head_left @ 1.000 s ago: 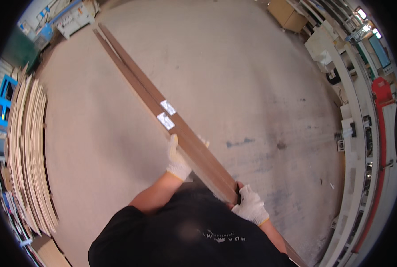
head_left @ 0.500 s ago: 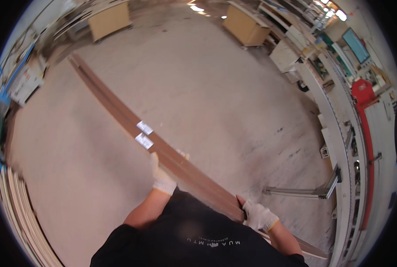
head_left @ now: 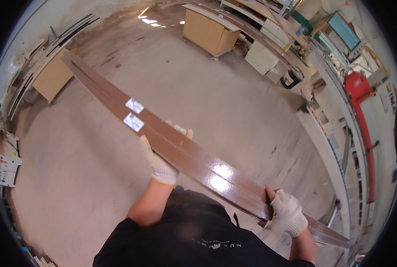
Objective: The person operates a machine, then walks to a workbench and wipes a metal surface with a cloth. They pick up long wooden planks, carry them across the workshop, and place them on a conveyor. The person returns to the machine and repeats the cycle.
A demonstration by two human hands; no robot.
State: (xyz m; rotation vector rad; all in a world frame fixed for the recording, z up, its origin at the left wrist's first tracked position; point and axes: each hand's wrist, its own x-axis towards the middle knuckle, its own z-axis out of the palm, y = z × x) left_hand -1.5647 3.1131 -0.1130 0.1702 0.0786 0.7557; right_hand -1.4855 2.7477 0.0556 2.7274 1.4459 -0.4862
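Two long brown boards (head_left: 194,162) slant side by side above the floor (head_left: 252,120), the left hand (head_left: 162,168) cupping them from below, thumb at the near edge and fingertips past the far one, the right hand (head_left: 288,212) closed around them lower down. Their faces look slick, so I reckon a slackened left grip could let one slip away. A careless turn might knock their ends against the wooden cabinet (head_left: 54,78) or machine rail (head_left: 319,147).

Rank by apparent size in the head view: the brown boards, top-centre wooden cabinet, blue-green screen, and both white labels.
1. Brown boards
2. Wooden cabinet
3. Blue-green screen
4. Upper white label and lower white label: too alike to rank
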